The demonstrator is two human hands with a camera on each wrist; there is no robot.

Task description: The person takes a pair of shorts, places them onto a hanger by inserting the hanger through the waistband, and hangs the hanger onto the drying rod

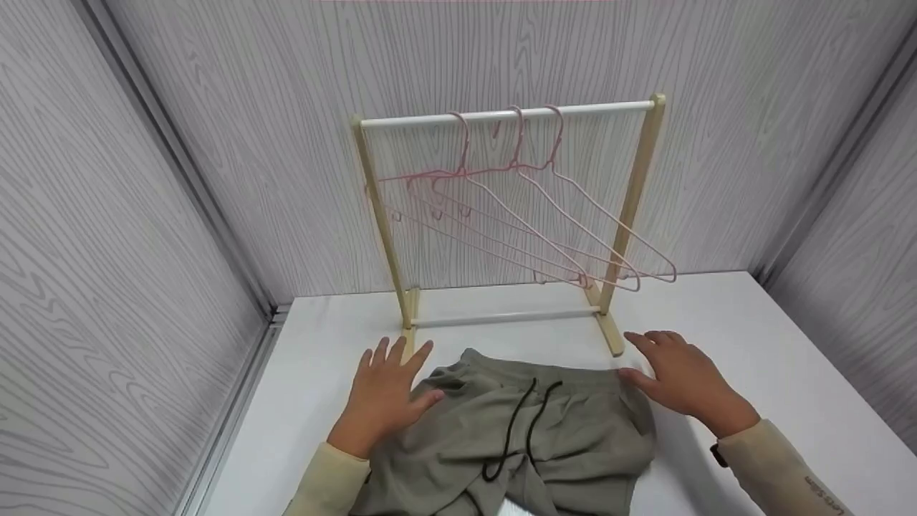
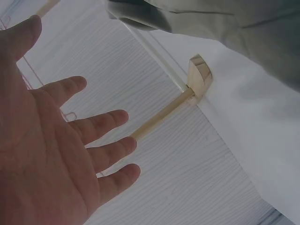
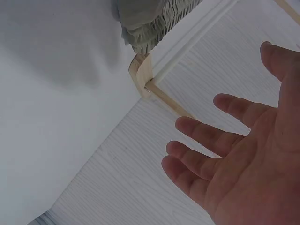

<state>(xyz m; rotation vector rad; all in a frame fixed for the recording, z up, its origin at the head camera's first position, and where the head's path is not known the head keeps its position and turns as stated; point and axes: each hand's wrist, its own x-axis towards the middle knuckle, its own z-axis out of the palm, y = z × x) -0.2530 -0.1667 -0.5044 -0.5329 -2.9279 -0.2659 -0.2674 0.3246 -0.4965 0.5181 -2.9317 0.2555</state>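
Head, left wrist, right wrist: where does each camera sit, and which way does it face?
Head: worn on the head, facing forward and down at garment, rack and table; left hand, right hand and sleeves show.
Left wrist: worn there, facing the left rack foot and the garment's edge; left hand shows palm side.
Right wrist: worn there, facing the right rack foot and the garment's edge; right hand shows palm side.
Shared: both wrist views show garment and rack.
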